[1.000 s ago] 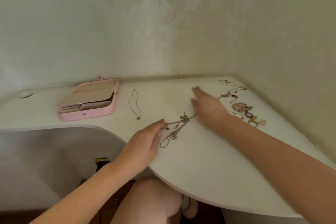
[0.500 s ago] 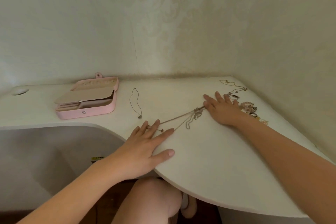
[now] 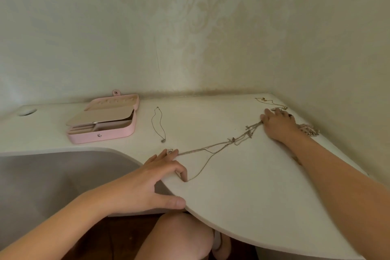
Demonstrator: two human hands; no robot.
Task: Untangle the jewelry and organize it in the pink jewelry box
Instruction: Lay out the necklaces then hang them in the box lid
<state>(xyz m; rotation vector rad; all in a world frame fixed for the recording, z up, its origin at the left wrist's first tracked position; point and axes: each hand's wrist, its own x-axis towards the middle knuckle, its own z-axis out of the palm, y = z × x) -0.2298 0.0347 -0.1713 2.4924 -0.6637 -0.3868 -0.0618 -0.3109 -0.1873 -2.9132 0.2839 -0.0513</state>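
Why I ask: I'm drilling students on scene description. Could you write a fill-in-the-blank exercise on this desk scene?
1. The pink box sits with its lid ____.
2. The left hand and right hand press the ends of the tangled ____ on the desk.
3. A lone necklace lies to the ____ of the box.
Missing words: open; chains; right.

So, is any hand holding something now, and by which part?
Nothing is plainly gripped. The left hand presses the near end of the chains to the table with its fingertips; the right hand presses the far end.
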